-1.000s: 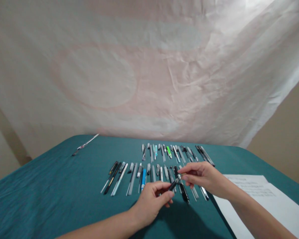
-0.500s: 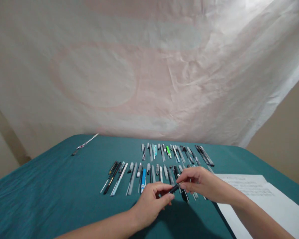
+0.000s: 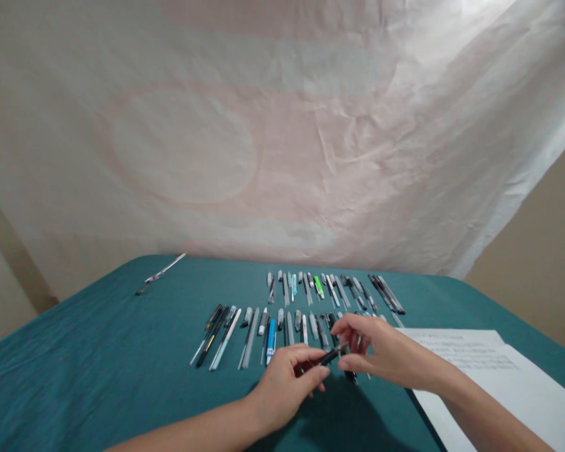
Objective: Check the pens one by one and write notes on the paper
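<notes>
My left hand [image 3: 289, 383] is closed, pinching a short black pen piece [image 3: 330, 356] between thumb and fingers. Its narrow end points up and to the right. At that end my right hand [image 3: 370, 342] has its thumb and fingers apart around the tip, and I see nothing held in it. Under and behind my right hand lies another black pen [image 3: 351, 375], partly hidden. A blue pen [image 3: 271, 339] rests on the cloth beyond my left hand, amid a row of pen parts and caps.
A farther row holds more pens, a bright green piece [image 3: 319, 287] among them. White printed sheets [image 3: 513, 389] lie at the right. One long thin clear item [image 3: 162, 273] sits at the far left of the green cloth [image 3: 98, 370]. Pale fabric [image 3: 282, 138] hangs behind.
My right fingers have opened and drawn slightly away from the end of the pen piece, baring its tip. My left hand keeps its grip in the same place.
</notes>
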A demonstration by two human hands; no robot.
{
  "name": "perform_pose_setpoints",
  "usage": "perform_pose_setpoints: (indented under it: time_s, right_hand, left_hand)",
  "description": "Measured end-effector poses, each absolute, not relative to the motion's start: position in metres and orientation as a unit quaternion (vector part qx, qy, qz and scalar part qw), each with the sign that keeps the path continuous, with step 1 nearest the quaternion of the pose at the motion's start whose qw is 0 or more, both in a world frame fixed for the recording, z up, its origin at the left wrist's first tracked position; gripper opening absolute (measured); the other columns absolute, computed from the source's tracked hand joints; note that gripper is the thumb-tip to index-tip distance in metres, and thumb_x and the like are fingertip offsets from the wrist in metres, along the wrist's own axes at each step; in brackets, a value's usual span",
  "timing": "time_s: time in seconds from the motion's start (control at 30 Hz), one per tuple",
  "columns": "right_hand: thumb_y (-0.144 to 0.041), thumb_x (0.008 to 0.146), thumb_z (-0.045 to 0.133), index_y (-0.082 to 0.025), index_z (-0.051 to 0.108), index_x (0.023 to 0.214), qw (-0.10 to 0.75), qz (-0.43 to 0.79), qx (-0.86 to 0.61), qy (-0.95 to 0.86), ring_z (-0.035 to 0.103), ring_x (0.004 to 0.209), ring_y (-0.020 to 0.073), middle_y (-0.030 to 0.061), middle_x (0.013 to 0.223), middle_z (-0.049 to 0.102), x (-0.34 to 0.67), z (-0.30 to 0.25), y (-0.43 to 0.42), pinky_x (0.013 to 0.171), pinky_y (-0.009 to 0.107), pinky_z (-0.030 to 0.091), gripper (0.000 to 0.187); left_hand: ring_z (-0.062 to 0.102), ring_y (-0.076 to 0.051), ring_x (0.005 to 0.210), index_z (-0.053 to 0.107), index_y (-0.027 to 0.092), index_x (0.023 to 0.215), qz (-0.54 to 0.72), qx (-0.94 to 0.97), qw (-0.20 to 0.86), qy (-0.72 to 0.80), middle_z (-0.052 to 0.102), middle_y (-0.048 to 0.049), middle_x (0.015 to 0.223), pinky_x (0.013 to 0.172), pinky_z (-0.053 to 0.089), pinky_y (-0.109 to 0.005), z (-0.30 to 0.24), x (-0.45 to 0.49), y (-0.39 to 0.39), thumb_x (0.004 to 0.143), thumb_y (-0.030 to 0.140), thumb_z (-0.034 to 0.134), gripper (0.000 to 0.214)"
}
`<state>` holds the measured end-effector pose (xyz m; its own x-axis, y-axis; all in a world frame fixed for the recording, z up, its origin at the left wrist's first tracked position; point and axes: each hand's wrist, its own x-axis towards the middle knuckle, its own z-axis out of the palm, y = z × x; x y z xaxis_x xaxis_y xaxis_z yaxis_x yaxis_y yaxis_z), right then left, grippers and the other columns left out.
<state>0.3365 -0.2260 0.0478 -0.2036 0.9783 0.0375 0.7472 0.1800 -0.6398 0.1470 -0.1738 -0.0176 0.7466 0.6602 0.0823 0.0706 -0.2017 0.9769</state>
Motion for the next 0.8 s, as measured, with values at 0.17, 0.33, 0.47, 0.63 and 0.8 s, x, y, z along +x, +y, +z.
perform_pose_setpoints:
  time_s: [0.17,0.33,0.47,0.63,0.8]
  right_hand:
    - [-0.025,0.08,0.052,-0.019,0.058,0.084,0.229,0.252,-0.576,-0.743,0.055,0.069,0.0112,-0.0006,0.078,0.061,0.339,0.052,-0.227,0.061,0.02,0.04,0.009]
    - [-0.027,0.082,0.05,-0.02,0.06,0.081,0.199,0.199,-0.583,-0.762,0.052,0.064,0.0112,-0.0008,0.072,0.06,0.337,0.045,-0.225,0.057,0.019,0.036,0.013]
    - [-0.035,0.086,0.043,-0.017,0.058,0.066,0.173,0.151,-0.602,-0.765,0.049,0.056,0.0108,0.0001,0.06,0.058,0.335,0.037,-0.221,0.051,0.02,0.032,0.031]
    - [-0.037,0.083,0.047,-0.017,0.059,0.081,0.199,0.21,-0.593,-0.752,0.053,0.061,0.0114,0.0008,0.07,0.061,0.336,0.039,-0.223,0.056,0.02,0.037,0.024]
    - [-0.027,0.08,0.051,-0.019,0.056,0.087,0.225,0.225,-0.576,-0.753,0.054,0.069,0.0119,0.0007,0.081,0.061,0.337,0.047,-0.227,0.061,0.021,0.039,0.011]
  left_hand:
    - [0.056,-0.01,0.06,0.065,0.017,0.098,0.255,0.715,0.605,0.242,0.054,-0.0006,0.076,0.052,0.042,-0.02,-0.017,0.148,-0.174,0.078,0.023,0.054,0.024]
    - [0.057,-0.01,0.058,0.066,0.017,0.099,0.252,0.712,0.608,0.245,0.055,-0.001,0.075,0.052,0.043,-0.02,-0.02,0.148,-0.173,0.077,0.022,0.055,0.025]
    - [0.057,-0.01,0.059,0.066,0.018,0.1,0.253,0.715,0.601,0.251,0.056,-0.001,0.076,0.052,0.044,-0.02,-0.024,0.148,-0.172,0.077,0.021,0.055,0.025]
    - [0.057,-0.01,0.059,0.066,0.018,0.099,0.268,0.715,0.598,0.246,0.055,-0.0009,0.078,0.053,0.044,-0.02,-0.023,0.149,-0.171,0.078,0.023,0.054,0.024]
    - [0.057,-0.01,0.059,0.066,0.017,0.096,0.267,0.723,0.587,0.249,0.055,-0.001,0.078,0.054,0.044,-0.02,-0.019,0.148,-0.173,0.078,0.023,0.054,0.023]
